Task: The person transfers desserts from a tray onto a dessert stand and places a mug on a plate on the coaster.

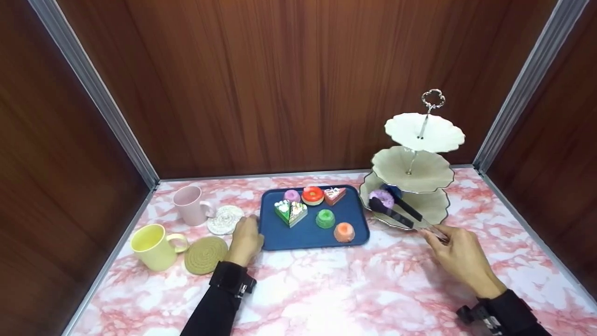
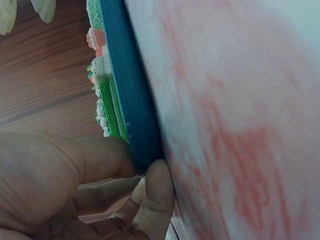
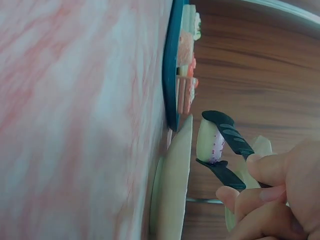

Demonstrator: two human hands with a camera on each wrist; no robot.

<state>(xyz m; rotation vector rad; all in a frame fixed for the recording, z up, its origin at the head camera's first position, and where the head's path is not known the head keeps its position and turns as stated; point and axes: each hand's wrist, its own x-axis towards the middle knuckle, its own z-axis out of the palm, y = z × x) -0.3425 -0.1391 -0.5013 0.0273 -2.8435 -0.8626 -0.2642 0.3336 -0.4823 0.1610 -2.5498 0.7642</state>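
At the tray's left edge my left hand pinches the rim of the blue tray; the left wrist view shows thumb and fingers about the tray. On the tray lie toy cakes, among them a green cake slice and an orange pudding. My right hand grips black-tipped tongs. Between the tong tips sits a purple-topped doughnut, held over the lowest plate of the tiered stand; the right wrist view shows it apart from the plate.
To the left stand a pink mug and a yellow mug, beside a white coaster and a tan coaster. The stand's middle plate and top plate overhang the lowest one. Wood-grain panels enclose the table.
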